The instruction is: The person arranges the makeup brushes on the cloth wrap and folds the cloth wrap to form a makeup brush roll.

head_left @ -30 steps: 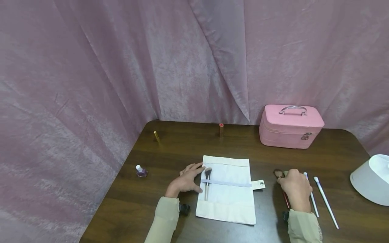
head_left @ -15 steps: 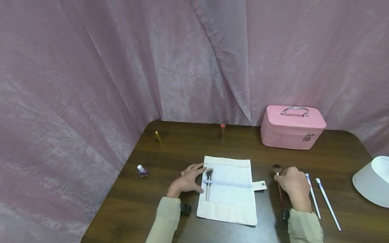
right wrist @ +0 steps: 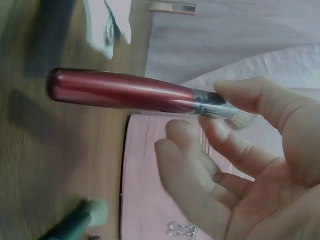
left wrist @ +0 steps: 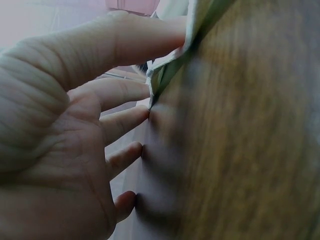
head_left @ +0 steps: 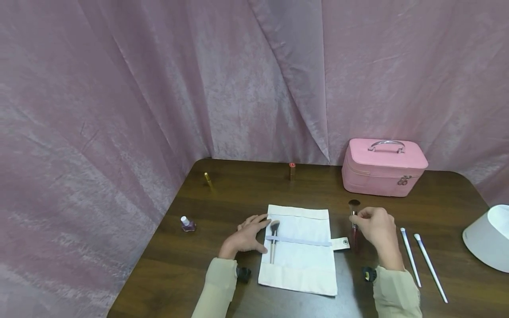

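Note:
A white cloth brush roll lies open on the dark wooden table, with one grey-tipped brush tucked under its elastic band. My left hand rests flat on the table, its straight fingers touching the roll's left edge. My right hand pinches a red-handled makeup brush near its ferrule, lifted off the table just right of the roll. In the right wrist view the red handle sticks out left from my thumb and fingers.
Two white-handled brushes lie right of my right hand. A pink vanity case stands at the back right, a white object at the right edge. A nail polish bottle and two small tubes stand to the left and back.
My right hand has picked the red-handled brush off the table and carried it left and forward, toward the roll. The left hand has stayed in place.

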Demonstrator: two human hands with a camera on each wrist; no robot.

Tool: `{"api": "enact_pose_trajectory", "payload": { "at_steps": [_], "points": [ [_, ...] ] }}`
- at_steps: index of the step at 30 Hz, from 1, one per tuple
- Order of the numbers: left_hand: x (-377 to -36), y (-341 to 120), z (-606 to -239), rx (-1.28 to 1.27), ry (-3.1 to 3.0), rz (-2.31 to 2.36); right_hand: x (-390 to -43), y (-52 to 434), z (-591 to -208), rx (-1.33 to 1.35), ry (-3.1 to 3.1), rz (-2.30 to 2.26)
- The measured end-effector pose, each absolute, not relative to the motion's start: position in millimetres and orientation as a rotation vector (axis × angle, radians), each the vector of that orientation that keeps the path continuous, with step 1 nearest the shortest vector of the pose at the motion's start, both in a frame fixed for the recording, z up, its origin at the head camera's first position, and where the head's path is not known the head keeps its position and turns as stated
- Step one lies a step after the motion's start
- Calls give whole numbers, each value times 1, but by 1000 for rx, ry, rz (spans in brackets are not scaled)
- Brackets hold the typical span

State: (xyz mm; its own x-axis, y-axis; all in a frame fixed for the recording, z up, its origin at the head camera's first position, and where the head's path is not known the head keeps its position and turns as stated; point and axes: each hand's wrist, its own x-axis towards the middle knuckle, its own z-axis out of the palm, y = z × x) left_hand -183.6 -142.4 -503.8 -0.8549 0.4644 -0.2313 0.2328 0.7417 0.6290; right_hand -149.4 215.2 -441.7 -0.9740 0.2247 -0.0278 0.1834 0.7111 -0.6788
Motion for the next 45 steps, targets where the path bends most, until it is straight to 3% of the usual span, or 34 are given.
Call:
{"api": "enact_pose_trajectory", "payload": {
  "at_steps": [18,45],
  "points": [
    [-182,-141,-503,526,2569,857,-161,187,-428,-220,-2509,1162],
    [-182,-140,-502,524,2586,830,-182,136,-457,-330,-2044,1688]
  ]
}}
